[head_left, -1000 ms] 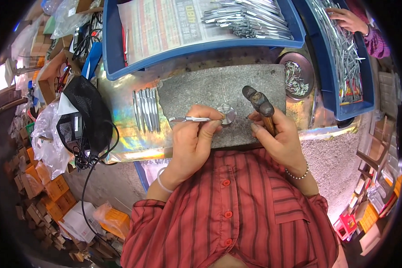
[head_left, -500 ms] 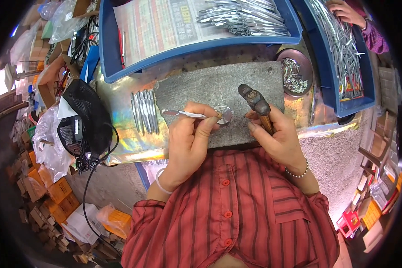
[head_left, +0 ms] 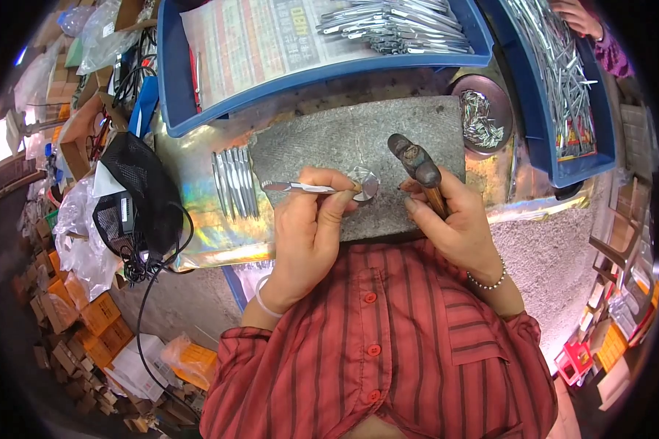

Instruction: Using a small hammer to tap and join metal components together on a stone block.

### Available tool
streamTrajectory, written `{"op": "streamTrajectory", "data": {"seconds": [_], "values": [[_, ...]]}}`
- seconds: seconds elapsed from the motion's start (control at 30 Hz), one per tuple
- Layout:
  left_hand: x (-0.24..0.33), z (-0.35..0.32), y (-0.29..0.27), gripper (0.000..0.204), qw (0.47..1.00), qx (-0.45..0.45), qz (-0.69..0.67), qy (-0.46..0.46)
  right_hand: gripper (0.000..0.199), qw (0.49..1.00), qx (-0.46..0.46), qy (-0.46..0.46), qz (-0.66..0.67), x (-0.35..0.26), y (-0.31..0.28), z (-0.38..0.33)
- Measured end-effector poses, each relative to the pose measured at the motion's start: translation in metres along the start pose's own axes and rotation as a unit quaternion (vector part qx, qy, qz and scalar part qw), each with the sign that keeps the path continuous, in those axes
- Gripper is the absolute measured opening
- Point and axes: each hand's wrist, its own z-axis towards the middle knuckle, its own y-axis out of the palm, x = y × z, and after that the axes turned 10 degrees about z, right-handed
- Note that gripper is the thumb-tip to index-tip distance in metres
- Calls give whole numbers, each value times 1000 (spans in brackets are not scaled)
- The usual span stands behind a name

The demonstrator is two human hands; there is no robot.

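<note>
Between the thumb and fingers of my left hand is a slim silver metal piece, lying nearly level. Its right end is over a small round shiny metal disc set on a grey stone slab. My right hand is wrapped round the wooden handle of a hammer, whose dark head is above the slab, right of the disc. Something tiny may be between the right thumb and forefinger; I cannot make it out. Left of the slab, several similar slim metal pieces lie side by side.
A round dish of small metal pins stands by the slab's right corner. Blue trays hold many metal pieces. A co-worker's hand reaches into the right tray. At left lie a black mesh bag and cables.
The view has shifted slightly. Both hands keep nearly the same pose over the slab, and the co-worker's hand has moved a little.
</note>
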Motion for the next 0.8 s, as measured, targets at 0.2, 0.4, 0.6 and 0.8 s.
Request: {"op": "streamTrajectory", "data": {"seconds": [0.2, 0.4, 0.6, 0.8], "values": [[-2, -2, 3, 9, 1000, 15, -8, 9, 21, 1000, 2, 2, 3, 1, 1, -1], [-6, -2, 5, 9, 999, 25, 7, 28, 20, 1000, 8, -7, -8, 3, 2, -1], [0, 3, 6, 3, 986, 61, 109, 108, 19, 1000, 12, -25, -10, 0, 3, 0], [4, 2, 5, 3, 986, 51, 119, 110, 18, 1000, 8, -22, -16, 0, 3, 0]]}}
